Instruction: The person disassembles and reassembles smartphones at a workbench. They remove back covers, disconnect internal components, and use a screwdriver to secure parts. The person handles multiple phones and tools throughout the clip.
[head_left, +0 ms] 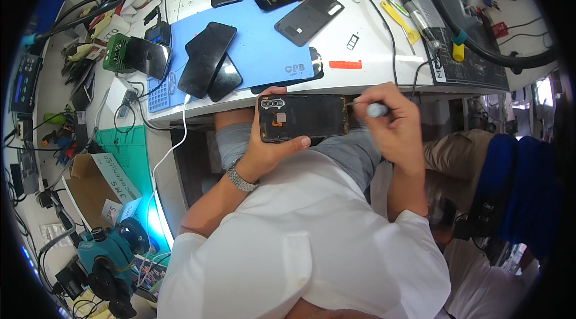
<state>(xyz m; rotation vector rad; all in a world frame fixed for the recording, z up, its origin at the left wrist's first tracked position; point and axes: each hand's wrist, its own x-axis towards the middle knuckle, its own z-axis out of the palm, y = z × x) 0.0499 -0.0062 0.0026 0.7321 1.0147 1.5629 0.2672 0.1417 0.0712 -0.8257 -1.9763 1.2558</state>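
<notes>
My left hand [270, 154] is wrapped round a smartphone [315, 116] with its back cover off, held level over my lap just in front of the bench edge. Its camera cluster and a small square part show at the left end. My right hand [396, 127] is closed on a screwdriver [377, 110] with a pale round handle, slightly blurred. The tip is mostly hidden but points at the phone's right end; whether it touches cannot be made out. A loose dark back cover [309, 19] lies on the bench beyond.
A blue mat [264, 49] bears two overlapping dark phones [210, 58]. Another phone [147, 58] leans on a green block. A white cable [171, 160] hangs over the bench's left side. A teal microscope [108, 259] stands near left by an open cardboard box [99, 187]. Another person [480, 181] is close on the right.
</notes>
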